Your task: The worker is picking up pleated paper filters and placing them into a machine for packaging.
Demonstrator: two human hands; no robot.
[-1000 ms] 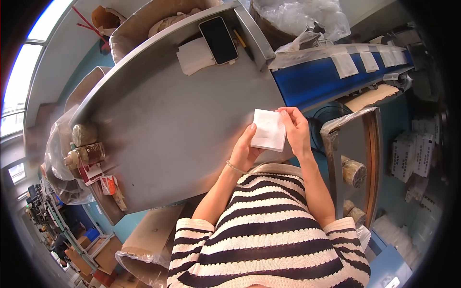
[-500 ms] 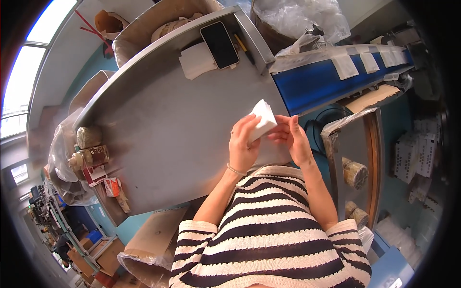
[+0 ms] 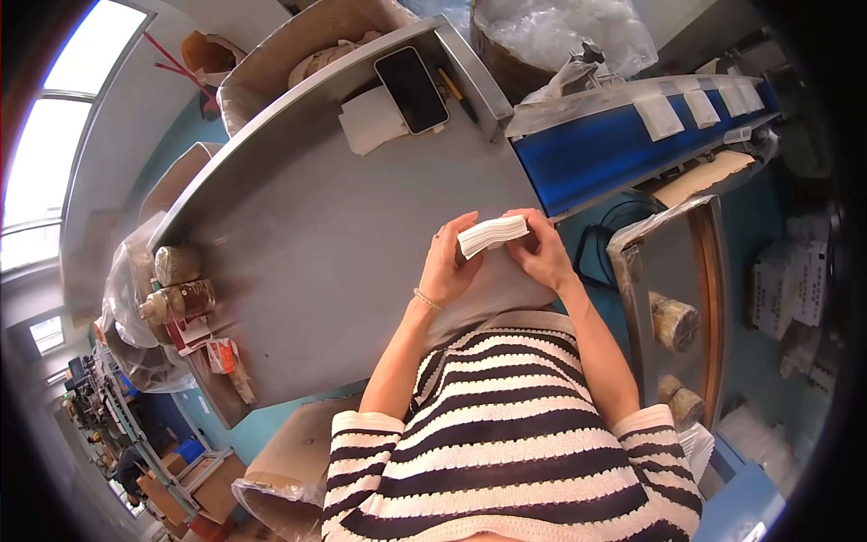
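Both hands hold a small stack of white paper sheets above the near edge of the grey metal table. The stack is turned edge-on toward me, so its layered side shows. My left hand grips its left end with fingers curled over the top. My right hand grips the right end. A thin bracelet sits on my left wrist.
At the table's far end lie a black phone, a white folded cloth and a pen. A blue conveyor belt with white packets runs to the right. Bottles and small boxes crowd the table's left end. Cardboard boxes stand behind.
The stack was held flat, its white face toward me; both hands have tipped it edge-on and lifted it slightly further over the table.
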